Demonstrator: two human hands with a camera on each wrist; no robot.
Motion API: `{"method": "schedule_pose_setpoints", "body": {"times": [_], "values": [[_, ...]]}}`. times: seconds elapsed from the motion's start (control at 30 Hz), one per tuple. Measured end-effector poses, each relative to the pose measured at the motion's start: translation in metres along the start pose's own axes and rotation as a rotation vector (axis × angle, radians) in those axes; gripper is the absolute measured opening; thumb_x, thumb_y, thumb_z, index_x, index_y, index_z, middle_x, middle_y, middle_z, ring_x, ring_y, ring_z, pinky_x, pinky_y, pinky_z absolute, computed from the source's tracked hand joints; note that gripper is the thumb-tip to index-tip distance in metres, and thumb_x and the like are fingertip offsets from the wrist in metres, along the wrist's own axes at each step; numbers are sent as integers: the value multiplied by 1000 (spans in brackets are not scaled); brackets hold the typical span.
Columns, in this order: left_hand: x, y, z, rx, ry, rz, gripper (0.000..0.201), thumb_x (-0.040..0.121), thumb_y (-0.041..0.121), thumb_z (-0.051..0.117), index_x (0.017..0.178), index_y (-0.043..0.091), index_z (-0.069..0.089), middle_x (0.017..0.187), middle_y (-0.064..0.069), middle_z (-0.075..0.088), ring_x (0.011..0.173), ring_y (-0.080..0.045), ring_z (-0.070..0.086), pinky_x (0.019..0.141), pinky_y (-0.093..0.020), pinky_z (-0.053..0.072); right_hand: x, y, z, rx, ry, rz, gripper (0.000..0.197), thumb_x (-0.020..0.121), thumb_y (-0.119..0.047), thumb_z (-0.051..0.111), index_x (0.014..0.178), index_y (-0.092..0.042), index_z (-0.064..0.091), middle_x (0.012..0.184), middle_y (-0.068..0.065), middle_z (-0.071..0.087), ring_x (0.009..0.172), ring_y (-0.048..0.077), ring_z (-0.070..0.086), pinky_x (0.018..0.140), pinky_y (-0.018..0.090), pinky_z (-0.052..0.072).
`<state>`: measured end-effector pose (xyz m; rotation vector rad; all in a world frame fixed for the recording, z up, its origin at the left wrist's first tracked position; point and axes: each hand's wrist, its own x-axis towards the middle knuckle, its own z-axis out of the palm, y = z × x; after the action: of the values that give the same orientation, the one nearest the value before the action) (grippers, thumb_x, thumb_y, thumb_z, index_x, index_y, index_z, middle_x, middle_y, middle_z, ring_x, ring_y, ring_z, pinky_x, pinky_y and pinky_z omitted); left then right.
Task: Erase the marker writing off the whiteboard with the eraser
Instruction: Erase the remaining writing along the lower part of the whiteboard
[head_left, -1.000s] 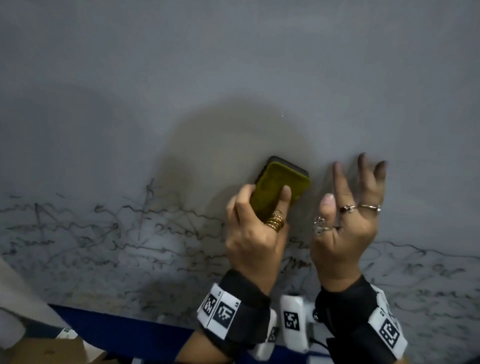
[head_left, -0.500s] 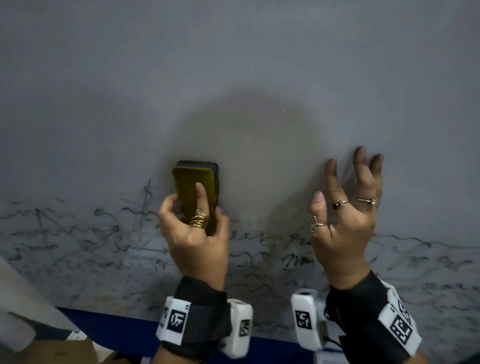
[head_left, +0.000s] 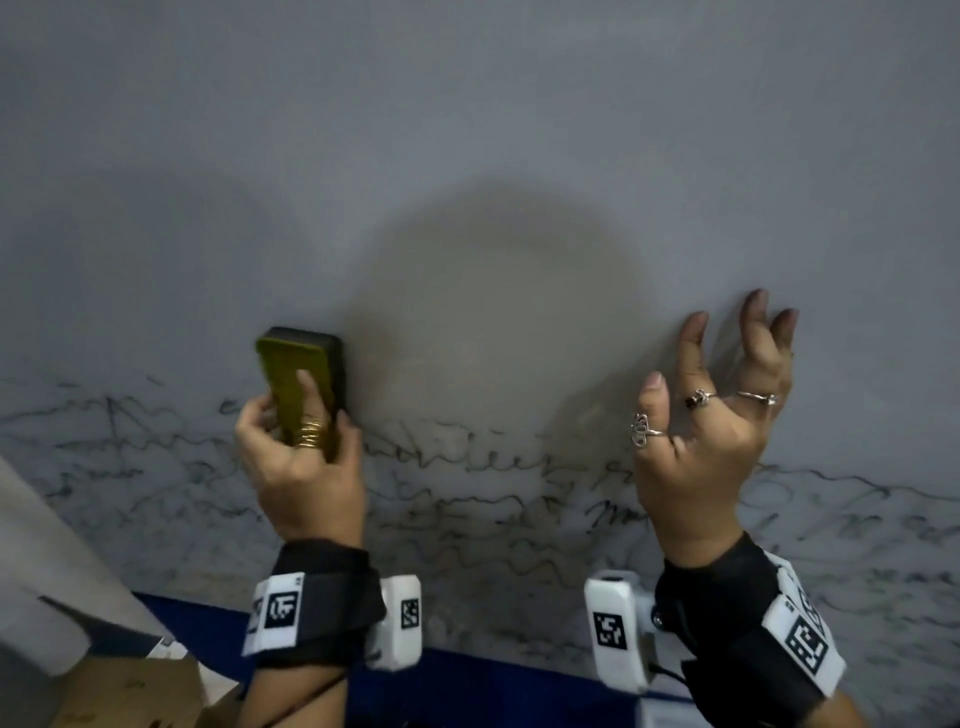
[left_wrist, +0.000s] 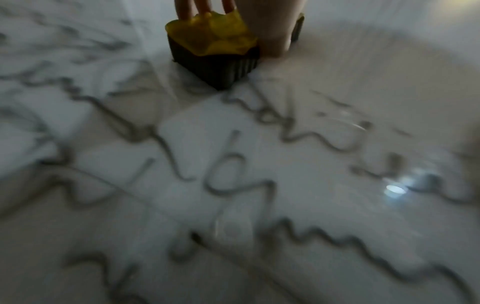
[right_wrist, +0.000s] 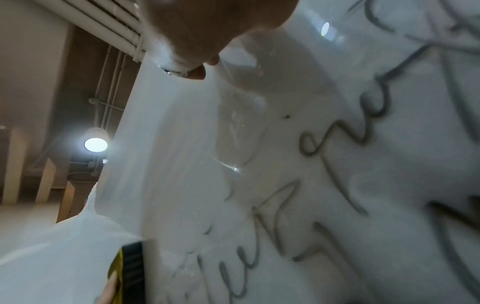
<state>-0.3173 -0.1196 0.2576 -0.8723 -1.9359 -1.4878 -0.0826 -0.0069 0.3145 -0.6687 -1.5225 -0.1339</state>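
While against whiteboard (head_left: 467, 130), eraser (head_left: 298, 379) in left hand (head_left: 301, 462).

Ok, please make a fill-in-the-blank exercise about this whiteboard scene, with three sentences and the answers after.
1. The eraser is gripped by the ____ hand.
2. The back of the eraser is ____ in colour.
3. On the whiteboard, the writing that remains lies in the ____ part, under the eraser, while the right hand holds nothing.

Missing words: left; yellow; lower

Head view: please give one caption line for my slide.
Left hand wipes eraser across scribbled whiteboard.
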Motion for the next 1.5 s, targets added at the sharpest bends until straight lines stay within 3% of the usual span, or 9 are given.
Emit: {"method": "schedule_pose_setpoints", "body": {"times": [0.27,0.4,0.57,0.77,0.93,1.1,1.23,1.3,1.5], "values": [[-13,26,11,-202,36,-59,54,80,27,69,126,6,51,115,-21,50,95,-24,54,73,-32,52,-14,-57,27,104,-130,-126,43,80,-5,50,121,4,59,141,26,31,137,43,21,114,53,22],[-15,17,5,-89,-146,113,56,84,40,58,130,10,55,123,-7,45,107,-13,43,80,-1,33,-24,-92,62,208,-341,-184,46,77,-8,50,121,-2,62,145,21,35,139,42,21,114,51,24],[32,-60,-20,-151,15,-103,58,74,14,78,125,-1,53,115,-12,53,98,-14,52,79,-16,44,-32,-93,80,61,-325,-189,47,76,-10,54,122,-6,63,143,19,40,139,40,23,113,53,24],[51,-100,-14,-201,182,-183,44,81,22,68,122,24,54,117,-26,53,99,-37,60,85,-45,53,-39,-99,91,35,-240,-158,51,72,-3,48,121,-3,63,142,19,38,138,42,21,115,54,18],[27,-65,-17,-223,-18,58,52,81,25,66,125,33,40,118,-17,45,97,-33,56,72,-36,55,-52,-117,103,44,-138,-64,51,70,4,45,119,6,60,137,31,39,135,46,23,110,58,27],[40,-103,-21,-104,-192,148,60,90,51,49,123,2,58,120,-8,48,107,-10,43,86,-6,37,-54,-157,127,188,-275,-194,48,73,-1,48,119,1,61,138,23,40,135,43,28,112,52,26],[59,-126,-31,-184,-75,-57,59,73,25,74,123,7,47,116,-18,50,98,-14,47,74,-26,49,-52,-164,151,108,-392,-263,46,74,-5,52,118,-5,66,140,19,44,138,38,27,112,51,28],[63,-137,-27,-210,17,-93,63,71,10,77,125,10,45,118,-22,48,101,-20,49,81,-14,47,-54,-160,155,56,-393,-272,47,73,-7,53,118,-8,66,142,16,44,139,36,26,111,52,28],[55,-112,-9,-166,154,33,63,87,19,58,138,48,36,125,-25,39,108,-43,50,87,-41,49,-58,-149,159,34,-390,-324,52,74,-9,55,125,-13,61,146,8,34,145,25,15,116,45,21]]}}
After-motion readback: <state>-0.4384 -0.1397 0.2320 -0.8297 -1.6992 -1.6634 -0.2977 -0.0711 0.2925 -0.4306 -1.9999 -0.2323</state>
